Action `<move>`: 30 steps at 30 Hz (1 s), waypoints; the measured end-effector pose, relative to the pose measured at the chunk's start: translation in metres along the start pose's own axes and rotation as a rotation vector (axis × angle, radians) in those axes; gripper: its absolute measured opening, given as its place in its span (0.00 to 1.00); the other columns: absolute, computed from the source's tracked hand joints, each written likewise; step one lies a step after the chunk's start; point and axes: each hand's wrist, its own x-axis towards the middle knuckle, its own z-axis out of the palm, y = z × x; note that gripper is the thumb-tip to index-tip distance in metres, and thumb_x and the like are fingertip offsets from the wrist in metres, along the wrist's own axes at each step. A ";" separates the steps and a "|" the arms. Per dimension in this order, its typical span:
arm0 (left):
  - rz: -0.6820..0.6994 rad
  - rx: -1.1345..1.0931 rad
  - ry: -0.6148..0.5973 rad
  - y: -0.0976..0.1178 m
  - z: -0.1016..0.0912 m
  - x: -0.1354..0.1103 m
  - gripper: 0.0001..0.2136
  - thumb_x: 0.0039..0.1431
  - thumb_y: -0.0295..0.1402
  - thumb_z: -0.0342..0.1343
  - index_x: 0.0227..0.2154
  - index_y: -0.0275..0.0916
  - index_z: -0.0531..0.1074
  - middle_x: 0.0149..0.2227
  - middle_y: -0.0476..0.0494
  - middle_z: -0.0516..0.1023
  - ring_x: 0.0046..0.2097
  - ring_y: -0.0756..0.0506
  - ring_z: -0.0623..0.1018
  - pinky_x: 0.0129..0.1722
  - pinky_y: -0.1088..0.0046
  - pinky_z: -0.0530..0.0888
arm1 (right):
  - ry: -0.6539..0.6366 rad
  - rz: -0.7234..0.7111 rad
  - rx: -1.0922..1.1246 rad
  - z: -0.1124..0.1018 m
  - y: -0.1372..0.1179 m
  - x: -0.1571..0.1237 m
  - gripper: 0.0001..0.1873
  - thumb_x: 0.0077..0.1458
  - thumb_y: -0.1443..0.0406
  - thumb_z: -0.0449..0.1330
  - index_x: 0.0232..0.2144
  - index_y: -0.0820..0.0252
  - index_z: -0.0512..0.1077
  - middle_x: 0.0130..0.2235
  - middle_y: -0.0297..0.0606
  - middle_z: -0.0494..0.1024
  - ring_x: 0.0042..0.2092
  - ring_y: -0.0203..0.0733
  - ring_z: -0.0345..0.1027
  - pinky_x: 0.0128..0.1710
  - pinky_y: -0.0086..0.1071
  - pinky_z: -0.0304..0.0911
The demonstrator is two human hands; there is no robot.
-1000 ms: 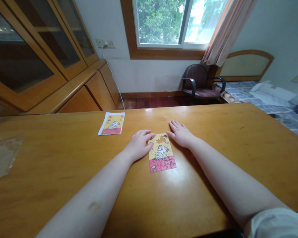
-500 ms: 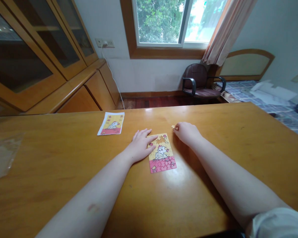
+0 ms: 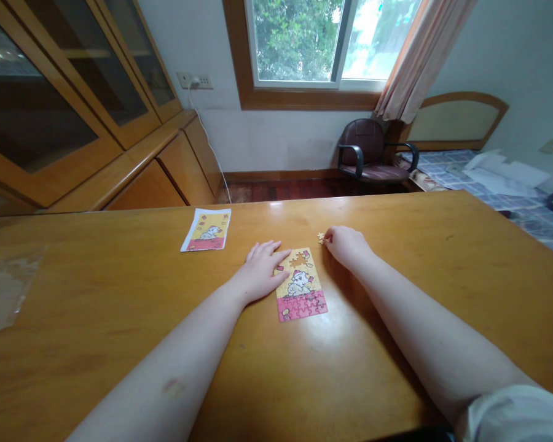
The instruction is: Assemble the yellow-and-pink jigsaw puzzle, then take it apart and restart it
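A small jigsaw puzzle lies on the wooden table, yellow above and pink below, with a white cartoon animal in a red hat. Bare table shows through a gap near its top. My left hand rests flat with fingers spread, its fingertips over the puzzle's left edge. Beyond the puzzle's upper right, my right hand pinches at a few loose yellow puzzle pieces. Its fingertips partly hide the piece between them.
A printed reference picture lies at the table's far side, left of the puzzle. Clear plastic is at the far left. Past the table stand a cabinet, an office chair and a bed.
My right hand's fingers have shifted slightly at the loose puzzle pieces, which sit a little differently. My left hand and the puzzle stay where they were.
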 end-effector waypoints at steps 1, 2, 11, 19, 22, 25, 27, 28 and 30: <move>-0.006 0.004 -0.007 0.001 -0.001 0.000 0.26 0.61 0.43 0.51 0.60 0.42 0.64 0.66 0.36 0.57 0.67 0.34 0.55 0.66 0.47 0.49 | 0.007 -0.007 -0.010 0.000 0.001 0.000 0.13 0.57 0.66 0.53 0.40 0.54 0.77 0.43 0.42 0.80 0.45 0.48 0.72 0.42 0.35 0.62; -0.011 0.007 -0.012 0.002 -0.001 0.000 0.26 0.61 0.43 0.51 0.60 0.42 0.63 0.66 0.36 0.57 0.67 0.35 0.55 0.66 0.48 0.49 | 0.013 -0.017 -0.021 0.001 0.001 0.001 0.14 0.57 0.66 0.53 0.40 0.54 0.77 0.44 0.42 0.79 0.45 0.48 0.71 0.42 0.36 0.61; 0.003 -0.021 0.029 0.000 0.001 0.000 0.25 0.60 0.42 0.51 0.59 0.41 0.65 0.65 0.36 0.59 0.66 0.34 0.57 0.65 0.46 0.51 | -0.022 -0.121 -0.047 -0.006 -0.002 -0.002 0.11 0.55 0.65 0.56 0.35 0.54 0.79 0.42 0.41 0.79 0.44 0.47 0.72 0.42 0.34 0.62; 0.000 -0.037 0.038 -0.001 0.001 0.000 0.25 0.60 0.42 0.52 0.59 0.41 0.65 0.65 0.36 0.59 0.66 0.34 0.57 0.65 0.46 0.51 | -0.097 -0.156 0.020 -0.005 -0.004 -0.004 0.07 0.53 0.64 0.59 0.32 0.54 0.78 0.38 0.39 0.81 0.40 0.45 0.73 0.36 0.31 0.62; 0.009 -0.037 0.053 -0.002 0.002 0.000 0.24 0.60 0.42 0.53 0.58 0.42 0.66 0.65 0.37 0.60 0.66 0.34 0.58 0.64 0.46 0.53 | -0.120 -0.146 0.049 -0.004 -0.006 -0.004 0.08 0.51 0.65 0.60 0.35 0.56 0.77 0.38 0.39 0.81 0.39 0.44 0.73 0.35 0.30 0.61; 0.005 -0.028 0.043 -0.003 0.002 0.000 0.25 0.60 0.42 0.52 0.59 0.42 0.65 0.65 0.37 0.59 0.66 0.35 0.58 0.65 0.47 0.52 | -0.183 -0.141 0.066 -0.003 -0.007 -0.004 0.09 0.51 0.65 0.61 0.36 0.58 0.77 0.38 0.41 0.81 0.37 0.43 0.73 0.33 0.30 0.61; 0.001 -0.025 0.035 -0.003 0.002 0.000 0.25 0.60 0.42 0.52 0.59 0.42 0.65 0.65 0.36 0.59 0.66 0.35 0.57 0.65 0.47 0.52 | -0.214 -0.141 0.063 -0.003 -0.008 -0.004 0.09 0.50 0.65 0.61 0.35 0.59 0.78 0.37 0.41 0.81 0.35 0.44 0.74 0.32 0.30 0.61; 0.003 -0.025 0.037 -0.003 0.002 0.000 0.25 0.60 0.43 0.52 0.59 0.42 0.65 0.65 0.36 0.59 0.66 0.34 0.57 0.65 0.47 0.52 | -0.220 -0.145 0.059 -0.003 -0.009 -0.005 0.08 0.50 0.65 0.61 0.34 0.59 0.78 0.36 0.41 0.81 0.35 0.44 0.74 0.31 0.30 0.61; 0.008 -0.028 0.047 -0.003 0.001 0.000 0.24 0.60 0.43 0.52 0.58 0.42 0.66 0.65 0.36 0.60 0.66 0.34 0.58 0.65 0.46 0.53 | -0.227 -0.162 0.058 -0.004 -0.009 -0.005 0.08 0.50 0.66 0.61 0.33 0.59 0.78 0.35 0.41 0.82 0.34 0.44 0.74 0.30 0.30 0.60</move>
